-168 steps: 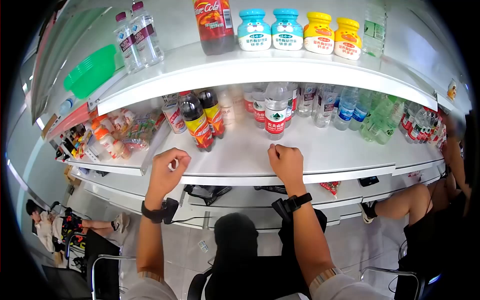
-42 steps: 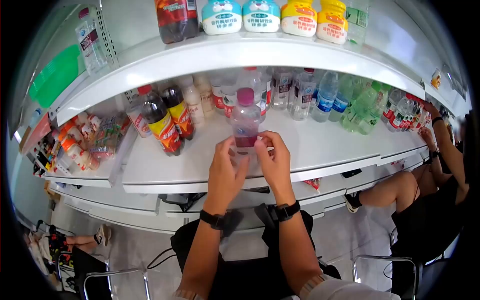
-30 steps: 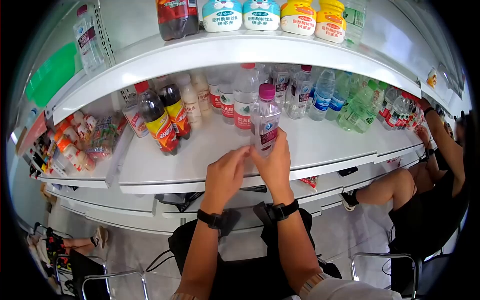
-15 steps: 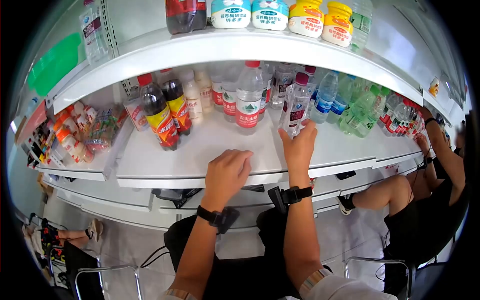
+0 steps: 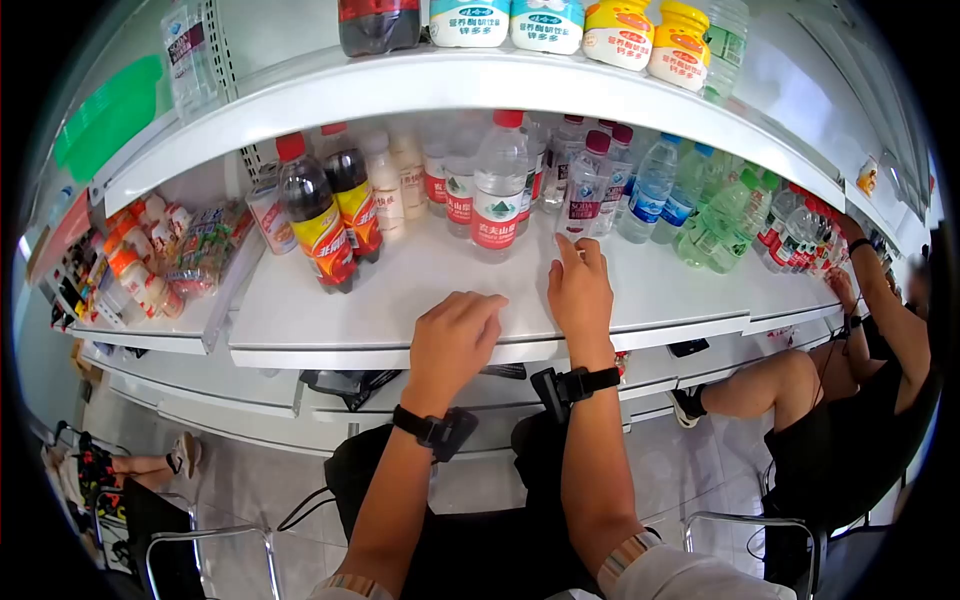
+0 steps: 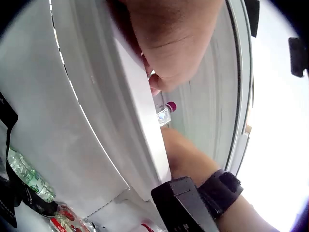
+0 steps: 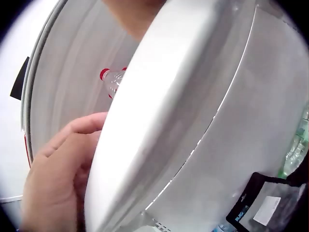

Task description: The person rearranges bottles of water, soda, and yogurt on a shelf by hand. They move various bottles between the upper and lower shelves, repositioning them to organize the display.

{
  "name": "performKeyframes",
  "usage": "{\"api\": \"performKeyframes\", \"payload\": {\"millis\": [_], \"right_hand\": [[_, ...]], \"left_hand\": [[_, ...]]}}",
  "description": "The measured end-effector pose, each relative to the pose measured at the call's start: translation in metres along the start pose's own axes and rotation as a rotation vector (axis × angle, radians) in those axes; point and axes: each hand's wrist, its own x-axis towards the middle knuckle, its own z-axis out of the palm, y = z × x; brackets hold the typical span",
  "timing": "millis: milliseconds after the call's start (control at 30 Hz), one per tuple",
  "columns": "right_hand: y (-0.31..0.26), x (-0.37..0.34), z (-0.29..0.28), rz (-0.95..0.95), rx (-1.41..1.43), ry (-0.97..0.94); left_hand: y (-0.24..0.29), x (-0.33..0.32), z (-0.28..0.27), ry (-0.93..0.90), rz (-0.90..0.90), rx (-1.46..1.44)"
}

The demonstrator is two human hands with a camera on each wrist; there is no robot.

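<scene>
A clear soda water bottle (image 5: 586, 190) with a purple cap and dark label stands upright on the middle shelf in the head view. My right hand (image 5: 580, 295) is just in front of it, fingertips by the bottle's foot and not wrapped round it. To the left, my left hand (image 5: 452, 335) hovers by the shelf's front edge with loosely bent fingers, holding nothing. Between and behind the hands stands a red-capped water bottle (image 5: 498, 190). Other purple-capped bottles (image 5: 617, 165) are close behind the soda water bottle. In the right wrist view, the shelf edge hides part of my right hand (image 7: 63, 169).
Two cola bottles (image 5: 318, 220) stand left on the shelf (image 5: 400, 300); blue-labelled (image 5: 650, 190) and green bottles (image 5: 727, 225) stand right. An upper shelf (image 5: 450, 85) overhangs, bearing blue-and-white bottles (image 5: 468, 25) and yellow ones. Another person's arm (image 5: 885, 280) reaches in at far right.
The soda water bottle first appears between both hands. My right hand carries it rightward, sets it among the other bottles, then lets go and draws back slightly. My left hand stays near the edge.
</scene>
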Motion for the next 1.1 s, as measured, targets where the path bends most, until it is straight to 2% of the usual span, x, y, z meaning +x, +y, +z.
{"api": "performKeyframes", "payload": {"millis": [167,267,333,433,700,833,967,1033,1100], "right_hand": [[0.011,0.003,0.017,-0.007,-0.124,-0.023],[0.009,0.007,0.015,0.023,-0.175,-0.119],[0.013,0.008,0.017,-0.035,-0.178,-0.144],[0.018,0.009,0.023,-0.108,-0.165,-0.105],[0.024,0.007,0.036,-0.09,-0.237,-0.146],[0.029,0.01,0.038,-0.107,-0.249,-0.204],[0.03,0.007,0.038,-0.102,-0.207,-0.191],[0.029,0.008,0.036,-0.083,-0.182,-0.192],[0.03,0.008,0.039,-0.085,-0.179,-0.175]], "left_hand": [[-0.001,-0.002,-0.001,-0.006,0.011,-0.013],[-0.002,-0.001,0.0,-0.007,0.031,0.001],[-0.001,-0.001,-0.001,-0.01,0.024,0.003],[0.001,-0.001,-0.002,-0.027,0.002,-0.003],[0.0,-0.001,0.0,-0.013,-0.017,0.003],[-0.007,-0.005,0.007,0.037,0.035,0.014],[-0.005,-0.005,-0.003,0.066,-0.024,-0.096],[0.001,0.003,-0.023,0.128,-0.015,-0.129],[0.005,0.009,-0.056,0.246,-0.092,-0.125]]}}
